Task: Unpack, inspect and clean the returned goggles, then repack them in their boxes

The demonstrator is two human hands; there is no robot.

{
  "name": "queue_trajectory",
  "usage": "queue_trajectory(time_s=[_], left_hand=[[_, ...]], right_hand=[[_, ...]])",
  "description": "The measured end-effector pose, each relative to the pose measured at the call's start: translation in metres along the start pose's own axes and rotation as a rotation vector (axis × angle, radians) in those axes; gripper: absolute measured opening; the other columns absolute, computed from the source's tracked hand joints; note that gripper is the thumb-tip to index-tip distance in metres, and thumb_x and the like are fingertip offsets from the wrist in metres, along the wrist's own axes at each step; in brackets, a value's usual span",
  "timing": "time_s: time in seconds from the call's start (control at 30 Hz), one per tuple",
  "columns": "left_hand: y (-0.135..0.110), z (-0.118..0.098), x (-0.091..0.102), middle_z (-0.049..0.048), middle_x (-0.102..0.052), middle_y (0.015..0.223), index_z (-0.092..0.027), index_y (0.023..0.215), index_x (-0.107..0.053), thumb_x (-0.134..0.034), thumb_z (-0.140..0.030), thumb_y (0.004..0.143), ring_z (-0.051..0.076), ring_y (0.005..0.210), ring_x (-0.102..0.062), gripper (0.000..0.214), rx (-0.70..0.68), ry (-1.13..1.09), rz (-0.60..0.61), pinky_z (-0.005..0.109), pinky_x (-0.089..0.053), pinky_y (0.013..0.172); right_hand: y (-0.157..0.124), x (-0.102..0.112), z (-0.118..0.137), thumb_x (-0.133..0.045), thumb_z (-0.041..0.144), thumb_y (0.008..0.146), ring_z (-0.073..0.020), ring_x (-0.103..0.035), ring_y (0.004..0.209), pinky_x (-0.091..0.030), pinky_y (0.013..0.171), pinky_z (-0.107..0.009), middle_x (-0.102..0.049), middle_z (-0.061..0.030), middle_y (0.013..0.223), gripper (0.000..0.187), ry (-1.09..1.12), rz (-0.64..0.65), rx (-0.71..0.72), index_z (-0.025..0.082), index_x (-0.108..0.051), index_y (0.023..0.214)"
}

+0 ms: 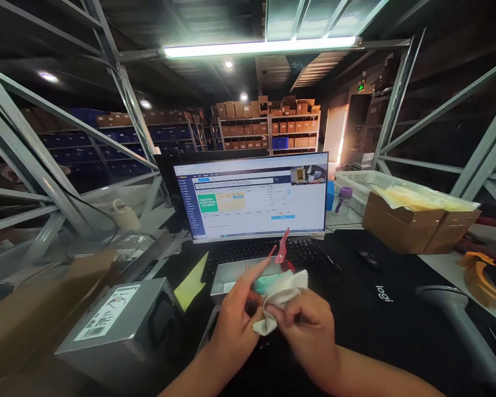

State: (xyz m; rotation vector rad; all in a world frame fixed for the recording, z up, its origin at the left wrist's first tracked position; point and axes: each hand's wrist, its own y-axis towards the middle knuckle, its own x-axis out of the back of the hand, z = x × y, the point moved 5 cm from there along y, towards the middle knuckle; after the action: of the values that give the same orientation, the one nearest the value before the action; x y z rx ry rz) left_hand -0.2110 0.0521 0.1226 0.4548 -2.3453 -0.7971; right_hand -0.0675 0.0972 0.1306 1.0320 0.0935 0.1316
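- Progress, as judged: handling appearing midway. The off-white, zigzag-edged cloth (287,289) is being bunched in both hands, in front of the wide black-framed monitor (252,204), and is not yet lying down.
- Grip, left hand (235,314): closing narrowly on the cloth's near edge, index finger extending.
- Grip, right hand (312,325): pinching the cloth between thumb and curled fingers.
- With the cloth: a soft teal piece (264,283) and a thin, glossy red strip (281,251) are showing; their attachment is remaining unclear.
- Below the monitor: an open silver-grey box (225,274) is standing behind the hands, contents partly hidden; a black keyboard (231,252) is lying nearer the screen.
- Left-front of the monitor: a grey labelled carton (116,325) and a yellow paper sheet (191,284) are resting on the bench.
- Right-front: a black mouse (367,258) and a grey handheld scanner (458,320) are lying.
- Right: a brown cardboard box (400,223) is holding yellow packets (421,199).
- Behind the monitor: metal shelving (269,135) is carrying brown cartons under a lit white tube (260,47).
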Motion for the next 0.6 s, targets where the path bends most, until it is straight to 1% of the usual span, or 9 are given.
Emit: queue_trajectory(time_s=[0.07, 0.13, 0.23, 0.3, 0.37, 0.43, 0.5, 0.57, 0.6], left_hand=[[-0.001, 0.002, -0.002, 0.0041, -0.066, 0.133, -0.037, 0.147, -0.045, -0.06, -0.022, 0.094, 0.012, 0.076, -0.068, 0.057, 0.054, -0.024, 0.003, 0.02, -0.057, 0.065], [0.0, 0.001, -0.002, 0.0037, -0.065, 0.135, -0.038, 0.147, -0.045, -0.058, -0.017, 0.094, 0.012, 0.079, -0.069, 0.058, 0.046, -0.02, -0.001, 0.022, -0.059, 0.073], [0.004, -0.004, 0.008, 0.0032, -0.064, 0.137, -0.038, 0.146, -0.045, -0.053, -0.013, 0.092, 0.013, 0.082, -0.069, 0.061, -0.028, 0.055, -0.062, 0.036, -0.057, 0.097], [0.009, -0.007, 0.017, 0.0019, -0.066, 0.134, -0.039, 0.146, -0.045, -0.052, -0.014, 0.092, 0.012, 0.076, -0.068, 0.06, -0.065, 0.095, -0.1, 0.044, -0.054, 0.103], [0.012, -0.008, 0.026, 0.0003, -0.068, 0.132, -0.041, 0.145, -0.045, -0.051, -0.014, 0.092, 0.011, 0.069, -0.065, 0.06, -0.076, 0.115, -0.116, 0.048, -0.054, 0.103], [0.014, -0.009, 0.032, -0.0003, -0.067, 0.133, -0.042, 0.145, -0.044, -0.052, -0.013, 0.09, 0.01, 0.065, -0.064, 0.062, -0.084, 0.135, -0.13, 0.052, -0.053, 0.105], [0.014, -0.009, 0.035, 0.0002, -0.067, 0.134, -0.042, 0.145, -0.044, -0.052, -0.013, 0.089, 0.011, 0.067, -0.066, 0.064, -0.083, 0.143, -0.144, 0.056, -0.05, 0.109], [0.014, -0.009, 0.035, 0.0008, -0.066, 0.136, -0.042, 0.146, -0.043, -0.052, -0.012, 0.09, 0.014, 0.078, -0.071, 0.064, -0.078, 0.126, -0.142, 0.06, -0.045, 0.112], [0.013, -0.009, 0.034, 0.0013, -0.065, 0.138, -0.042, 0.147, -0.043, -0.052, -0.012, 0.09, 0.017, 0.09, -0.073, 0.064, -0.08, 0.109, -0.133, 0.061, -0.043, 0.114]], right_hand=[[-0.001, 0.001, -0.004, -0.077, 0.014, 0.079, -0.0063, -0.043, 0.043, -0.035, 0.046, -0.017, -0.05, 0.008, 0.047, 0.041, 0.044, -0.029, -0.068, 0.018, -0.045, 0.054], [-0.004, 0.002, -0.01, -0.075, 0.016, 0.081, -0.0057, -0.039, 0.043, -0.032, 0.043, -0.016, -0.045, 0.0083, 0.047, 0.041, 0.139, -0.073, -0.177, 0.018, -0.043, 0.055], [-0.007, 0.005, -0.025, -0.074, 0.022, 0.082, -0.006, -0.031, 0.045, -0.029, 0.04, -0.015, -0.039, 0.0085, 0.05, 0.041, 0.32, -0.163, -0.403, 0.02, -0.04, 0.059], [-0.005, 0.008, -0.037, -0.079, 0.026, 0.078, -0.0069, -0.031, 0.047, -0.03, 0.04, -0.015, -0.039, 0.0087, 0.053, 0.043, 0.455, -0.223, -0.559, 0.022, -0.039, 0.064], [0.0, 0.011, -0.048, -0.085, 0.026, 0.072, -0.0079, -0.033, 0.049, -0.033, 0.041, -0.016, -0.042, 0.0089, 0.056, 0.048, 0.586, -0.249, -0.666, 0.023, -0.038, 0.069], [0.005, 0.012, -0.054, -0.089, 0.023, 0.067, -0.0086, -0.035, 0.051, -0.035, 0.043, -0.016, -0.044, 0.009, 0.057, 0.053, 0.667, -0.23, -0.711, 0.024, -0.037, 0.071], [0.008, 0.012, -0.054, -0.09, 0.021, 0.064, -0.0084, -0.034, 0.052, -0.036, 0.043, -0.016, -0.044, 0.0089, 0.057, 0.054, 0.691, -0.185, -0.713, 0.023, -0.036, 0.07], [0.008, 0.009, -0.049, -0.089, 0.021, 0.066, -0.0076, -0.032, 0.05, -0.033, 0.042, -0.015, -0.042, 0.009, 0.056, 0.054, 0.687, -0.128, -0.692, 0.023, -0.034, 0.068], [0.008, 0.007, -0.044, -0.087, 0.022, 0.068, -0.0071, -0.03, 0.049, -0.032, 0.041, -0.015, -0.04, 0.0091, 0.056, 0.054, 0.685, -0.101, -0.67, 0.023, -0.033, 0.067]])
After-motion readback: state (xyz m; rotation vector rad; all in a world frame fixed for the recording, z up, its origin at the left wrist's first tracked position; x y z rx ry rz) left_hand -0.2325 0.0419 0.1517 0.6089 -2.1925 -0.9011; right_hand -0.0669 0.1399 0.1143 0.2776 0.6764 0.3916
